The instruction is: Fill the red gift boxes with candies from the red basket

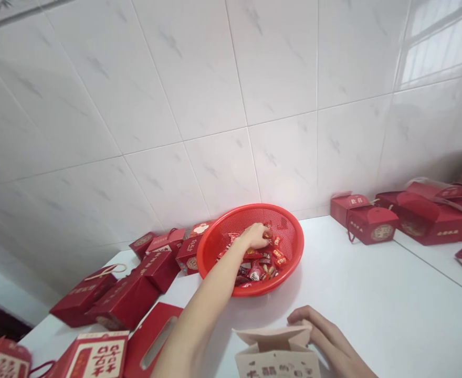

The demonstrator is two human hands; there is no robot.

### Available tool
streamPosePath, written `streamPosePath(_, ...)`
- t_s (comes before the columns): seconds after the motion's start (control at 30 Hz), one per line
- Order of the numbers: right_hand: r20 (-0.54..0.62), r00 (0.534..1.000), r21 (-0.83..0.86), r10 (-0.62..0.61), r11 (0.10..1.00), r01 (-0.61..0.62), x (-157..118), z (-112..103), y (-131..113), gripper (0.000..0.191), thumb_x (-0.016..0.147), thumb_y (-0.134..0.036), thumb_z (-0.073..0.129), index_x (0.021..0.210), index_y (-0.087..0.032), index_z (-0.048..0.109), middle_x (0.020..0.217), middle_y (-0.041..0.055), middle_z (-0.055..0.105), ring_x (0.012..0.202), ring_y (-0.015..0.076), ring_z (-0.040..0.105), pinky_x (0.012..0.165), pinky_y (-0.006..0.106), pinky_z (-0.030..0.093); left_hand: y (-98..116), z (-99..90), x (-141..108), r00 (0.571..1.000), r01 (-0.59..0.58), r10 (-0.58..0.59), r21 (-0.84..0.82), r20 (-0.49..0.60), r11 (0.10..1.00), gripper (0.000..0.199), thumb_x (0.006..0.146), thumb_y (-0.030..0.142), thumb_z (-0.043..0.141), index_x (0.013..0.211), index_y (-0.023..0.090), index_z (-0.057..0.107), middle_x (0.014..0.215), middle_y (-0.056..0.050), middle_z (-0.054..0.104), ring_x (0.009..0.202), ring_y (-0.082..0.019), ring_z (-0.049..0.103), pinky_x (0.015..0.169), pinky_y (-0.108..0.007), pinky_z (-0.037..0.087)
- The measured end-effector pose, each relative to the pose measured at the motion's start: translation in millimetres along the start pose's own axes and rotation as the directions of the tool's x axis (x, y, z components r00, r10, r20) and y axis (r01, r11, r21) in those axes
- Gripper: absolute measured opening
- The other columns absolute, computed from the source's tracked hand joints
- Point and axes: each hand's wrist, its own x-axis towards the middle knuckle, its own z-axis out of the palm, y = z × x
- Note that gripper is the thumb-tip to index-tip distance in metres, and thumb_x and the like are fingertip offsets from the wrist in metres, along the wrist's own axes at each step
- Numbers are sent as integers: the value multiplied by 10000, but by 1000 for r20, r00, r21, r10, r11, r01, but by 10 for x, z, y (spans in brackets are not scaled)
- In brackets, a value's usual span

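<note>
A red mesh plastic basket [300,249] stands against the wall, holding wrapped candies [256,272] in red and mixed wrappers. My left hand [256,236] reaches down inside it, fingers curled onto red-wrapped candy at the far right of the pile; the fingertips are partly hidden. In front of the basket, at the lower edge of the view, a cream printed paper gift box [276,362] stands upright with its top open. My right hand [317,328] grips the box's upper right edge, fingers curled behind it.
Several red gift boxes [126,299] crowd the left side, and a red box with a handle slot [142,336] lies beside my left forearm. More red boxes [373,223] line the back right of the white table [357,283]. A tiled wall [215,105] rises behind.
</note>
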Motion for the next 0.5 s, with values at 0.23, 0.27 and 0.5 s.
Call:
streamPosePath(0.23,60,996,-24,62,998,-61,-23,-4,-111,425,861,-642,555,889,-234,668,829,32,655,784,230,580,727,317,459,133,-21,42,977,-118,153,-223,146,968,372,744,177,641,1089,236,767,958,-3,770,892,-181,701,778,-215,519)
streamPosePath(0.27,85,994,-17,68,998,-67,-21,-5,-106,428,872,-642,541,899,-232,663,821,29,645,775,222,574,715,311,452,156,-39,28,966,-122,168,-226,196,967,377,732,176,656,1087,237,768,964,0,772,891,-181,702,778,-212,519)
streamPosePath(0.5,179,980,11,90,996,-93,-2,-52,-80,398,899,-610,531,950,-228,632,798,18,614,760,212,568,706,308,439,196,-215,-197,902,-131,142,-54,407,990,549,651,96,664,1177,235,734,998,-29,773,867,-221,699,715,-260,520)
